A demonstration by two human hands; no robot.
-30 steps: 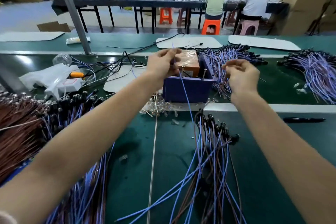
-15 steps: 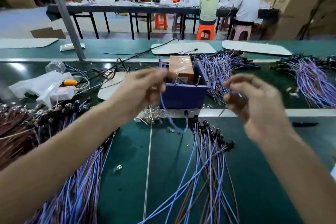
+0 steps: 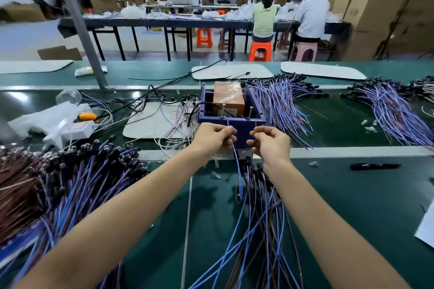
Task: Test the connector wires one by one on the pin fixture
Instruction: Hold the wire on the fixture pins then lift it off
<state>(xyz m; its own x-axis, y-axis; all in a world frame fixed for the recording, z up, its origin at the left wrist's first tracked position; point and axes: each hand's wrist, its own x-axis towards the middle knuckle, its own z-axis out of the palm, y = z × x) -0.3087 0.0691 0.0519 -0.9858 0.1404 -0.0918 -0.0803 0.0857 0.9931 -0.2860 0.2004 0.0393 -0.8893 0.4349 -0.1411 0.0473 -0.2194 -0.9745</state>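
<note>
My left hand (image 3: 212, 138) pinches one blue wire (image 3: 237, 171) just in front of the blue fixture (image 3: 234, 125). My right hand (image 3: 270, 142), beside it, is curled and pinches a thin brown lead (image 3: 256, 124). To test well, I think each bare end must touch its own pin (image 3: 222, 110), with the ends kept apart. Inside the fixture walls the room is narrow. The wire bundle (image 3: 260, 206) lies on my side of the fixture, so I should lift upward, not drag.

Matt green table (image 3: 352, 206); glossy blue plastic fixture (image 3: 244, 125) with metal pins (image 3: 251, 111); smooth plastic-coated wires (image 3: 260, 218)
</note>
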